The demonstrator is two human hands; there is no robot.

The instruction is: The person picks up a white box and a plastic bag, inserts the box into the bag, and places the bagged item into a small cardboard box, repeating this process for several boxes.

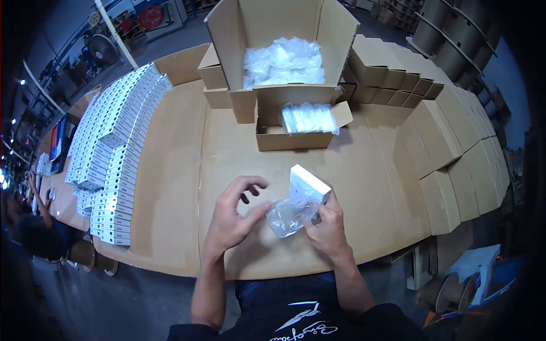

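My right hand [327, 230] grips a small white box [309, 183] together with a clear plastic bag [291, 216], which covers the box's near end. The box tilts upward, its far end bare. To the left, my left hand [236, 213] has its fingers curved and apart, the thumb tip right at the bag's left edge. Beyond the hands stands an open brown carton [293, 142] with several plastic-wrapped white boxes [310, 118] along its right side.
Behind the carton, a larger open box [224, 51] holds a heap of clear plastic bags [284, 59]. Stacked white boxes [116, 153] line the table's left side. Brown cartons [435, 142] are piled along the right and back right. Another person [40, 221] is at the far left.
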